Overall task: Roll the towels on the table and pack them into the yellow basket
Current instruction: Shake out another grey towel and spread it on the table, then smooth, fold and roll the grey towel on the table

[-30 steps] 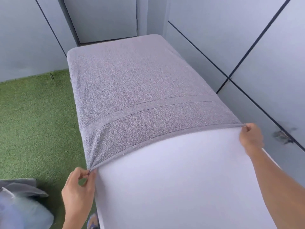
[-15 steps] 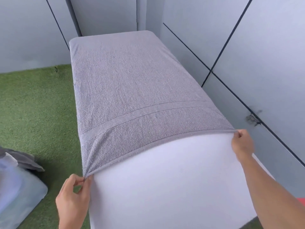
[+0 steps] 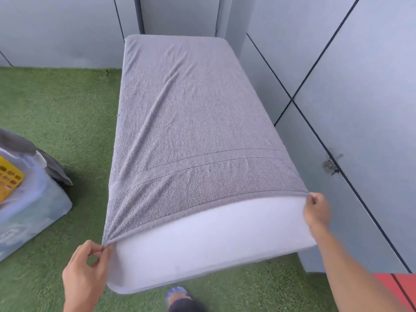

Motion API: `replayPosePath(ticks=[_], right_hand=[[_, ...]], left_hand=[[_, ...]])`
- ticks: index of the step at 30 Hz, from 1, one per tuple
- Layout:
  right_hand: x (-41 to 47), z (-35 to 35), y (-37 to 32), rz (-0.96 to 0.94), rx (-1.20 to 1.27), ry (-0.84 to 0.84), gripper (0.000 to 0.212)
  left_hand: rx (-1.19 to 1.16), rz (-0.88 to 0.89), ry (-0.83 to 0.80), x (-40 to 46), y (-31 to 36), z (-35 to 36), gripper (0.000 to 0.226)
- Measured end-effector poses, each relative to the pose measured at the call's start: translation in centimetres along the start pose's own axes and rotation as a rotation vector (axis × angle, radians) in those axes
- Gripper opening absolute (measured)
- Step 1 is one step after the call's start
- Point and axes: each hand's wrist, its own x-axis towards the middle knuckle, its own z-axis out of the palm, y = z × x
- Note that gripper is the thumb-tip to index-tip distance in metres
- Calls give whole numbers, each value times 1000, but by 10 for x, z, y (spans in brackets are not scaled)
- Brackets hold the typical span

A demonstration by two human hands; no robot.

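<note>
Here we pinch the grey towel's [image 3: 198, 122] near corners, left hand [image 3: 86, 273] and right hand [image 3: 316, 213], spreading it flat; rolling probably comes next.

Setting: a staged indoor work corner rather than a lived-in room. Artificial grass [image 3: 56, 113] is covering the floor; plain grey wall panels [image 3: 360, 86] with dark seams are enclosing two sides; a white tabletop [image 3: 213, 239] is standing against them; a yellow basket [image 3: 10, 179] is sitting at left.
</note>
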Motion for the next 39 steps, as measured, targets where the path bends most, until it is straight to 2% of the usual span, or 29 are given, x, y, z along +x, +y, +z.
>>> replayPosePath(ticks=[4,6,7,9,12,14,16,18,22,25,29,32,35,37,39], right_hand=[[0,-11,14,-29,25,-76,20],[0,-15,18,-124,-87,-110,24],[0,-18,19,-206,-185,-113,30],[-6,-23,17,-403,-318,-141,45],[-16,-23,7,-674,-441,-321,55],[-22,-20,1,-767,-482,-411,52],[-21,-18,-6,-789,-430,-384,44],[-14,-16,-11,-842,-421,-326,34],[3,-13,-22,-981,-461,-298,30],[3,-16,-22,-1005,-409,-302,24],[-6,-29,2,-1032,-332,-310,6],[-16,-39,11,-1012,-344,-347,24],[-16,-41,10,-934,-377,-356,7],[-13,-41,10,-837,-437,-395,29],[-11,-43,10,-790,-479,-395,40]], left_hand=[[103,45,-23,-14,3,-7,25],[227,21,-74,-14,6,-5,14],[326,25,-72,-14,10,-3,18],[481,166,-64,-18,19,7,38],[576,389,-167,-28,36,34,49],[525,475,-243,-34,50,56,47],[526,523,-261,-39,66,74,44],[535,489,-235,-39,82,83,41],[622,450,-239,-29,91,89,31],[657,429,-239,-24,87,89,23],[582,442,-314,-30,75,77,26],[522,450,-358,-41,71,67,27],[520,460,-342,-36,71,59,33],[521,412,-313,-26,64,51,46],[516,390,-293,-18,51,39,56]])
